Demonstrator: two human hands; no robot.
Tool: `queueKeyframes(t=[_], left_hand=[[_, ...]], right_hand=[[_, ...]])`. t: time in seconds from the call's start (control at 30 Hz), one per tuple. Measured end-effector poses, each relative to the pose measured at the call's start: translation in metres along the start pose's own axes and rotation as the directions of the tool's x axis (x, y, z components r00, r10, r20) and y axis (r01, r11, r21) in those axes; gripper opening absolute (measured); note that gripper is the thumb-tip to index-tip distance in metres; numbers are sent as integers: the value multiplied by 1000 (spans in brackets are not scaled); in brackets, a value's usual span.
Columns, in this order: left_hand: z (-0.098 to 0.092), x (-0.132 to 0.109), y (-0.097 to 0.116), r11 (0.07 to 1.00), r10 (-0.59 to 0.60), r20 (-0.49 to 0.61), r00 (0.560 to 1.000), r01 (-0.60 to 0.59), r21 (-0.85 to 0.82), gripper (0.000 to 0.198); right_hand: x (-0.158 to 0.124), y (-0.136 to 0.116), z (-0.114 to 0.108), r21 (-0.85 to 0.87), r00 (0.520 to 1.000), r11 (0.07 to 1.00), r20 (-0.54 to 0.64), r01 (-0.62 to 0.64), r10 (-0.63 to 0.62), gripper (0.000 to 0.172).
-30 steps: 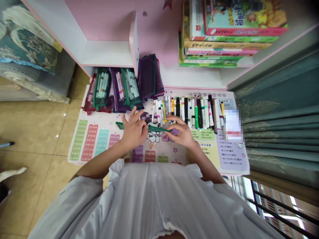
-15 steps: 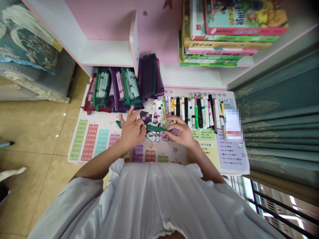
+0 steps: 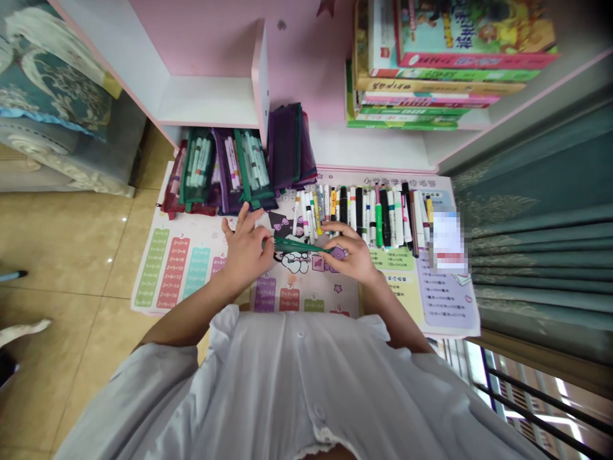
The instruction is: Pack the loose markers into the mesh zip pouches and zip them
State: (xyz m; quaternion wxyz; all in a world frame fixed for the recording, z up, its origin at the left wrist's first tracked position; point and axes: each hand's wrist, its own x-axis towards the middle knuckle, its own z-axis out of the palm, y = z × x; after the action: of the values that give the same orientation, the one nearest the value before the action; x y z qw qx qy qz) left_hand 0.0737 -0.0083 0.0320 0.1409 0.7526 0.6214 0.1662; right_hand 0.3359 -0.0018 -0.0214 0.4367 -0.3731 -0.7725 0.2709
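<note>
I hold a flat green mesh pencil pouch [image 3: 294, 245] edge-up between both hands above a printed learning mat [image 3: 191, 268]. My left hand [image 3: 245, 248] pinches its left end with thumb and forefinger, the other fingers spread. My right hand [image 3: 348, 250] grips its right end with curled fingers. Just beyond my hands lies a row of several marker pens [image 3: 364, 211] side by side on the mat.
Several green and purple pouches filled with pens [image 3: 225, 167] lean at the back left of the mat, with empty purple pouches [image 3: 290, 144] beside them. A pink and white shelf [image 3: 211, 96] holds a stack of books [image 3: 431, 64]. A green curtain [image 3: 541, 223] hangs right.
My left hand has slid right along the pouch, so its left end no longer sticks out past the hand. The right hand has stayed in place.
</note>
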Motion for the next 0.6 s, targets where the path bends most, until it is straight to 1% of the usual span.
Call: queueKeyframes(t=[0.13, 0.33, 0.5, 0.6], left_hand=[[-1, 0, -1, 1000, -6, -7, 1000, 6, 10, 17], [-5, 1, -4, 999, -37, -17, 999, 36, -7, 16], [-8, 0, -7, 998, -63, 11, 998, 63, -2, 18], [-8, -2, -9, 998, -66, 4, 998, 66, 4, 18]], right_hand=[[-1, 1, 0, -10, 1000, 1000, 3, 9, -9, 9], [-1, 1, -1, 1, 1000, 1000, 15, -21, 21, 9], [-1, 2, -1, 6, 1000, 1000, 10, 11, -12, 8], [0, 1, -1, 15, 1000, 1000, 13, 5, -5, 8]])
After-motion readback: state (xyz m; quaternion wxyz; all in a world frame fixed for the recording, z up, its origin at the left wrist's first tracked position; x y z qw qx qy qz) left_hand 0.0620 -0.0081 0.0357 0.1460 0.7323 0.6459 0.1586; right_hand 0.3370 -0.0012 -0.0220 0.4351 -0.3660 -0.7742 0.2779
